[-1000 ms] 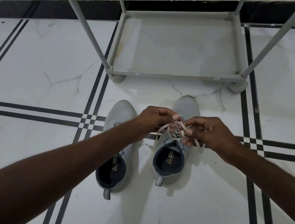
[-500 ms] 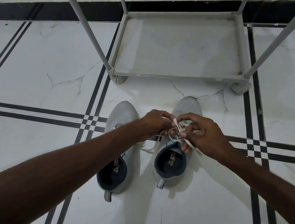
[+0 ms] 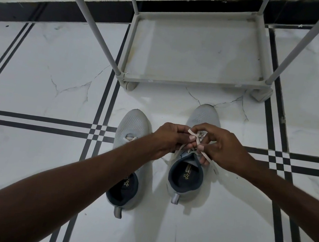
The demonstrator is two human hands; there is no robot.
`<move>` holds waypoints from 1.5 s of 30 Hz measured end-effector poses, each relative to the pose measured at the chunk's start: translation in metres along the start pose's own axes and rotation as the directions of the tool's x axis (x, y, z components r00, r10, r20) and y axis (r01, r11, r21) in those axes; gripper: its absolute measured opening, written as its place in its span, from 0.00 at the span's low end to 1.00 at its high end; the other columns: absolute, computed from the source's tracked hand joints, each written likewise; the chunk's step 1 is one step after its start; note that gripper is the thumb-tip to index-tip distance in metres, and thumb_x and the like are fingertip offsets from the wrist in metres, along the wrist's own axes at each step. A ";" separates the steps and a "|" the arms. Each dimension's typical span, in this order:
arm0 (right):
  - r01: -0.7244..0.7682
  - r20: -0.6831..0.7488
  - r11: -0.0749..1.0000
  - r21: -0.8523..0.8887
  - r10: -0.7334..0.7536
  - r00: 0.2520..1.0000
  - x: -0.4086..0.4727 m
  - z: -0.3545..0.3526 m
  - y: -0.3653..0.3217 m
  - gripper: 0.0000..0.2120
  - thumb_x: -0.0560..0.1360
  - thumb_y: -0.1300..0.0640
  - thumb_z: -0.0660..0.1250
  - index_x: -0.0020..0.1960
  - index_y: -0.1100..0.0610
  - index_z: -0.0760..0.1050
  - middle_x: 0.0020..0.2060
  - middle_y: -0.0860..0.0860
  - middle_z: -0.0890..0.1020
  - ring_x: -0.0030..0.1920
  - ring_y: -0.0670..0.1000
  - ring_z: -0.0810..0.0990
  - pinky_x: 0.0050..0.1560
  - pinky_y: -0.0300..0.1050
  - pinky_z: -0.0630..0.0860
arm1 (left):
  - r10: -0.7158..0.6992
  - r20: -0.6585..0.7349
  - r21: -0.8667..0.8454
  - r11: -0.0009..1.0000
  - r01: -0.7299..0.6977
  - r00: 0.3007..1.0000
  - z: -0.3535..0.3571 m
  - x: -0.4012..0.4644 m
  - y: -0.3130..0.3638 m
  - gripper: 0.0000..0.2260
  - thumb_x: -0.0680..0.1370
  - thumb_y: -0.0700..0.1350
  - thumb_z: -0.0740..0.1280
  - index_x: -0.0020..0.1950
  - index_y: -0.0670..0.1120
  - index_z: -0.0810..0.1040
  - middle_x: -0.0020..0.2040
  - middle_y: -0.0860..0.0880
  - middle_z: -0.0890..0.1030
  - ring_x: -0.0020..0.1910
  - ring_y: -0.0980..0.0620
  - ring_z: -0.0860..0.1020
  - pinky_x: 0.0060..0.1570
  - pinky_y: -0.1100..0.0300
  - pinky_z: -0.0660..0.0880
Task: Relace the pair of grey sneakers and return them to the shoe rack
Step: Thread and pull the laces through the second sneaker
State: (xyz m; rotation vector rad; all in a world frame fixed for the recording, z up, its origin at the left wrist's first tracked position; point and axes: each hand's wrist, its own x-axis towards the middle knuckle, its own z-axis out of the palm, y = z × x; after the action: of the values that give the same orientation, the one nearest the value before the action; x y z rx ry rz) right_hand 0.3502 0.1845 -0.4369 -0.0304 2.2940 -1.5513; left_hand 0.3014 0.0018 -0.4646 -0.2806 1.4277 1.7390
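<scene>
Two grey sneakers stand side by side on the white floor, toes towards the rack. Over the right sneaker (image 3: 203,116) both hands meet at its tongue. My left hand (image 3: 169,139) pinches one part of the pale lace (image 3: 193,135), and my right hand (image 3: 221,148) pinches another part, with a loose end trailing past the fingers. The lace is crossed between the fingertips. The left sneaker (image 3: 133,123) lies partly under my left forearm, with a bit of lace showing at its eyelets. The grey shoe rack (image 3: 190,85) stands just beyond the toes.
The rack's lowest shelf (image 3: 195,50) holds nothing, and slanted grey poles (image 3: 87,16) rise from its corners. A black skirting strip runs along the wall behind. Black double lines cross the white marble floor around the shoes.
The hands stayed over the right sneaker and kept working the lace; the right hand's fingers shifted and lifted the crossed lace a little higher. The sneakers did not move.
</scene>
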 end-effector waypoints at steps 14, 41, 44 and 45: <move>-0.206 0.107 0.943 0.262 0.184 0.977 0.010 -0.010 0.014 0.14 0.75 0.68 0.68 0.58 0.59 0.71 0.41 0.60 0.81 0.32 0.53 0.81 0.30 0.44 0.76 | 0.006 0.012 0.144 0.990 -0.007 1.000 0.007 -0.006 0.002 0.06 0.80 0.43 0.67 0.47 0.42 0.82 0.36 0.50 0.80 0.33 0.57 0.74 0.33 0.65 0.71; 0.033 -0.105 0.819 -0.573 -0.113 0.988 0.010 -0.028 0.038 0.05 0.72 0.53 0.73 0.38 0.52 0.84 0.31 0.46 0.84 0.31 0.43 0.78 0.33 0.33 0.67 | 0.642 -0.072 0.915 0.348 -0.206 0.764 -0.006 -0.037 -0.021 0.12 0.72 0.44 0.75 0.35 0.46 0.73 0.31 0.52 0.80 0.30 0.56 0.72 0.33 0.60 0.68; -0.010 -0.109 0.762 -0.647 -0.079 0.991 0.006 -0.025 0.046 0.06 0.73 0.54 0.71 0.38 0.53 0.82 0.30 0.48 0.83 0.32 0.48 0.76 0.31 0.34 0.63 | 0.669 -0.073 0.938 0.299 -0.177 0.740 -0.017 -0.047 -0.028 0.11 0.72 0.40 0.74 0.36 0.46 0.73 0.26 0.56 0.74 0.26 0.59 0.69 0.29 0.60 0.66; -0.016 -0.102 0.740 -0.672 -0.071 0.992 0.005 -0.023 0.047 0.07 0.74 0.54 0.70 0.38 0.54 0.81 0.31 0.48 0.82 0.33 0.50 0.77 0.31 0.37 0.63 | 0.671 -0.046 0.953 0.252 -0.170 0.740 -0.016 -0.049 -0.029 0.10 0.72 0.40 0.73 0.37 0.47 0.73 0.27 0.56 0.74 0.26 0.58 0.70 0.29 0.60 0.67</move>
State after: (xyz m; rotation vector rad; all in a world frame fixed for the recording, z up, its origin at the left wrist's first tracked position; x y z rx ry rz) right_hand 0.3470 0.2223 -0.4731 -0.1634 2.8403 -0.6544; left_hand 0.3473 -0.0356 -0.4588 0.4377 2.8459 0.9311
